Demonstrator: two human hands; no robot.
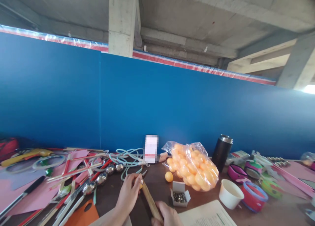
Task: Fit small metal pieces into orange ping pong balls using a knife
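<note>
My left hand [130,191] pinches a small orange ball [141,184] between thumb and fingers; most of the ball is hidden. My right hand [168,214], low in the view, is closed around the wooden handle of what looks like a hammer [150,199]. The handle slants up to the left, its far end beside the ball. Dark metal shows just beyond the fingertips, mostly covered. To the right of the hands, an open white box [180,203] holds small shiny metal pieces like thumbtacks. A loose orange ball [169,176] rests behind the box.
A clear bag of orange balls [192,168] lies behind the box, near a black bottle [222,152] and a white paper cup [230,194]. Pale cords [128,157] and a propped phone [151,149] stand against the blue partition [157,104]. Sticks and pink paper [49,199] clutter the left.
</note>
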